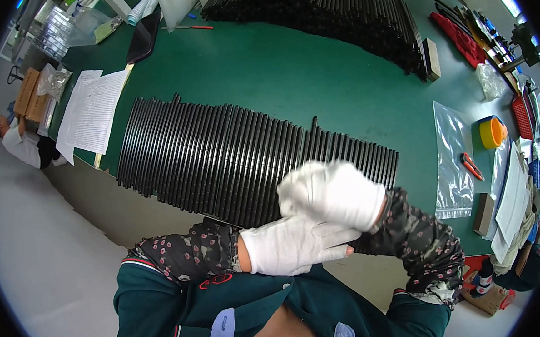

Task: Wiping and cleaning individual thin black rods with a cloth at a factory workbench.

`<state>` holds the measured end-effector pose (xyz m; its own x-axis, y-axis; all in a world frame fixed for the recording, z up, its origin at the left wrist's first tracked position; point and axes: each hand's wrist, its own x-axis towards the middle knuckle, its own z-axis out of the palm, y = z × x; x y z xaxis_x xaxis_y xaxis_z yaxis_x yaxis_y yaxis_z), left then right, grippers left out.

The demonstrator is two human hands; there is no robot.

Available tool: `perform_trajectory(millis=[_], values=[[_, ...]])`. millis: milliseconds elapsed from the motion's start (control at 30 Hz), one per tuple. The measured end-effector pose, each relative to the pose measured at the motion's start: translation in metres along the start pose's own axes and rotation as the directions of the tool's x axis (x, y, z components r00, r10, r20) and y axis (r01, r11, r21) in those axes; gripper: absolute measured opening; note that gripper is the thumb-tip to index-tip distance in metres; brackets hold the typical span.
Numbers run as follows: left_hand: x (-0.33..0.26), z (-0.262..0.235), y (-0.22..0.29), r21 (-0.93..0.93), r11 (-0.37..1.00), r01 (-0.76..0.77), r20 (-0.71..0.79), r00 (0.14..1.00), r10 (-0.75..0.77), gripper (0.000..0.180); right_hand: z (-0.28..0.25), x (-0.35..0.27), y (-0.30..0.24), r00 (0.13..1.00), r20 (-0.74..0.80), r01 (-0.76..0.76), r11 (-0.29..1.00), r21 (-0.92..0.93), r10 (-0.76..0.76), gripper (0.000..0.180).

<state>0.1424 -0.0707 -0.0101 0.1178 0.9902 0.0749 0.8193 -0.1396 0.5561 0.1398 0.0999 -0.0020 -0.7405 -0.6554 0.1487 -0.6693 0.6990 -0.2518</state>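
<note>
A long row of thin black rods [202, 151] lies side by side on the green table [277, 62], along its near edge. A couple of rods stick out beyond the far ends of the others. Both my hands wear white gloves and meet over the right part of the row. My left hand [293, 245] lies at the near ends of the rods, fingers stretched to the right, a bare fingertip showing. Just above and touching it, my right hand [337, 195] is curled closed and partly blurred. What it holds, if anything, is hidden.
A big stack of black rods [319, 9] lies at the far side beside a block [432, 59]. At left are a phone [143, 37] and paper sheets [92, 115]; at right a plastic bag [455, 162], red cutter [472, 166] and yellow tape roll [491, 132]. Another person [21, 142] is far left.
</note>
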Motion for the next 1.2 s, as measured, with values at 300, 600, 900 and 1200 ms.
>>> perform_trajectory(millis=[300,600,900,1200], values=[[-0.002,-0.004,0.0,-0.004,1.0,-0.004,0.015,1.0,0.004,0.069,-0.012,0.019,-0.004,0.993,-0.111,0.059,0.987,0.147,-0.043,0.01],[0.011,-0.021,-0.005,0.004,0.998,-0.055,0.146,0.988,0.054,0.07,-0.018,0.021,0.028,0.959,-0.149,-0.25,0.967,-0.052,0.24,0.019],[0.01,-0.021,-0.004,0.106,0.991,-0.079,0.173,0.983,0.06,0.071,-0.028,0.03,0.089,0.758,-0.239,-0.618,0.785,0.034,0.607,0.03],[0.008,-0.018,-0.005,0.134,0.983,-0.126,0.122,0.986,0.11,0.071,-0.029,0.024,0.081,0.927,0.018,-0.368,0.895,0.25,0.376,0.018]])
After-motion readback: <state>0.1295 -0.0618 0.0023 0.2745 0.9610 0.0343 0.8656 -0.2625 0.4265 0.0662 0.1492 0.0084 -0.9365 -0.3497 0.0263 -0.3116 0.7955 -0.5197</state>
